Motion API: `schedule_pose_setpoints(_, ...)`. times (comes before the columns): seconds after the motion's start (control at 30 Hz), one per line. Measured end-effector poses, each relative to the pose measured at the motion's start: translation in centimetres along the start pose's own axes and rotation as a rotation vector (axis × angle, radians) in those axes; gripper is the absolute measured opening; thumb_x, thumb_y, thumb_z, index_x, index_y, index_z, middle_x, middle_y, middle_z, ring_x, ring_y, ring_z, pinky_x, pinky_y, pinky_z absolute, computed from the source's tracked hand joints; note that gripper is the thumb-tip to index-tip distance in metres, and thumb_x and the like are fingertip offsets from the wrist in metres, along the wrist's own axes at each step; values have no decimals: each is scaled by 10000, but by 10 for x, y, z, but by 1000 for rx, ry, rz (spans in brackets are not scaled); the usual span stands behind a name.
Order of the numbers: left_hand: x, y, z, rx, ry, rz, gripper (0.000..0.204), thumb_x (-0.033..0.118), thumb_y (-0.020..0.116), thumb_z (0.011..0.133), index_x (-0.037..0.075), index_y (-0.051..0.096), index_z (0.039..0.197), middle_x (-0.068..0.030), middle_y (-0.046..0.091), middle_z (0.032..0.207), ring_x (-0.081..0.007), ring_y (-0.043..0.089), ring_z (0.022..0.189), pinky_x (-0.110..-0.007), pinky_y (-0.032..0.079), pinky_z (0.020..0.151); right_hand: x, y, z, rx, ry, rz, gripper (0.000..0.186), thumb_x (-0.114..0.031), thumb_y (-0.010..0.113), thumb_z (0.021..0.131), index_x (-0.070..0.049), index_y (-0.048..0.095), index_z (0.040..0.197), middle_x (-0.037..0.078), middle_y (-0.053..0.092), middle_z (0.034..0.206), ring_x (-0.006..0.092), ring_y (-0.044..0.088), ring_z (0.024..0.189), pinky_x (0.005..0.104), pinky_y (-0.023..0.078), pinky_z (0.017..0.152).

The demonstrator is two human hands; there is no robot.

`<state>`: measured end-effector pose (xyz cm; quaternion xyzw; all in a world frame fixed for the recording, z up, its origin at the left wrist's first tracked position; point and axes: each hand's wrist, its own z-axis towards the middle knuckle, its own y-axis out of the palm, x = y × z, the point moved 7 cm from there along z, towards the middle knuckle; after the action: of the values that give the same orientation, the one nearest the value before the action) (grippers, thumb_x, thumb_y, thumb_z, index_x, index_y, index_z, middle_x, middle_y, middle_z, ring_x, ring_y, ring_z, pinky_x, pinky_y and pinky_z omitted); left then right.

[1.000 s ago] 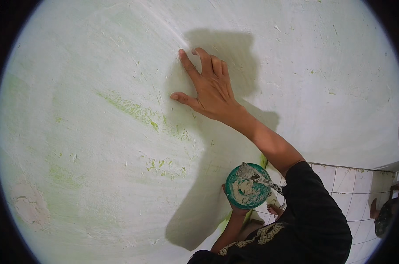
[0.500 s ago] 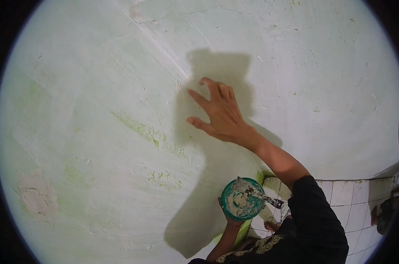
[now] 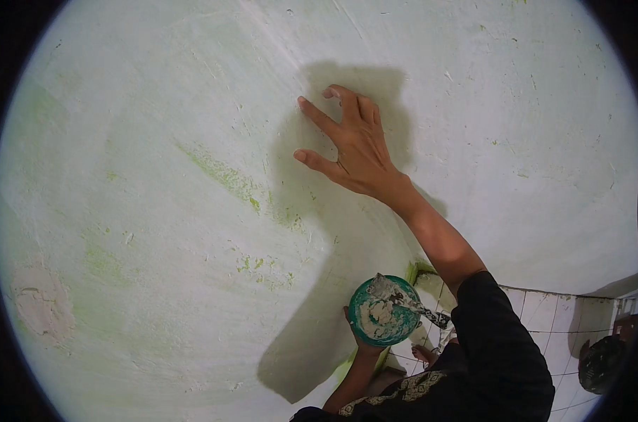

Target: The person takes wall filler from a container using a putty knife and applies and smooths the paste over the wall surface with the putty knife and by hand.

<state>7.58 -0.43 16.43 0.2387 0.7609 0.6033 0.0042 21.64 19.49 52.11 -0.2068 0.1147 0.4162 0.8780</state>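
Fingers (image 3: 320, 118) of the right hand (image 3: 364, 151) stand loosely spread and empty at upper centre; whether they touch the wall (image 3: 157, 281) is unclear. Against half a second ago the hand sits slightly higher relative to the wall marks, so a different bit of surface lies behind the fingertips. At lower centre the left hand (image 3: 366, 347) still grips the green bowl (image 3: 361, 295) of whitish paste (image 3: 378, 313), where a smeared scraper (image 3: 409, 303) rests unheld. Flaked green paint (image 3: 227, 176) and, farther lower left, a rough pale patch (image 3: 44, 306) mark the wall. Shadow (image 3: 395, 83) dims the area around the fingers; tiled floor (image 3: 540, 309) shows lower right.
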Motion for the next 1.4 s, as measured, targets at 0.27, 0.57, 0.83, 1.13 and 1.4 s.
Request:
schedule_pose_setpoints(0.27, -2, 7, 0, -68, -71, -145, 782, 732, 366, 865, 174, 437, 1409, -132, 430, 1436, -362, 419, 1288, -588, 326, 1059, -9, -11, -7, -43, -88, -2, 586, -520, 612, 842, -132, 601, 1281, 159, 446, 1253, 324, 391, 1111, 440, 305, 979)
schedule_pose_setpoints(0.57, -2, 13, -2, -125, -31, -190, 741, 709, 331, 900, 174, 437, 1401, -128, 412, 1442, -359, 408, 1285, -592, 329, 1053, -5, -9, 5, 26, -37, 35, 570, -497, 637, 823, -149, 612, 1274, 166, 448, 1238, 329, 385, 1109, 443, 305, 976)
schedule_pose_setpoints(0.83, 2, 0, -1, 23, -6, -79, 760, 725, 352, 883, 179, 432, 1406, -132, 411, 1442, -370, 404, 1285, -605, 327, 1050, -8, -16, 2, -4, -82, -10, 633, -548, 610, 822, -118, 592, 1285, 177, 432, 1263, 330, 373, 1125, 448, 283, 990)
schedule_pose_setpoints(1.13, -1, 3, -1, 82, -26, 11, 786, 752, 369, 853, 178, 469, 1381, -125, 450, 1417, -359, 440, 1262, -584, 351, 1042, -11, 5, -1, 18, -57, -85, 877, -711, 530, 805, -68, 447, 1396, 192, 357, 1331, 342, 351, 1155, 457, 274, 1004)
schedule_pose_setpoints(1.4, 1, -10, -3, 51, -13, -16, 795, 747, 333, 873, 158, 447, 1395, -139, 458, 1406, -356, 455, 1259, -566, 367, 1044, -21, 7, 0, 38, -52, -128, 853, -703, 550, 796, -77, 482, 1373, 175, 354, 1330, 323, 332, 1142, 458, 277, 996)
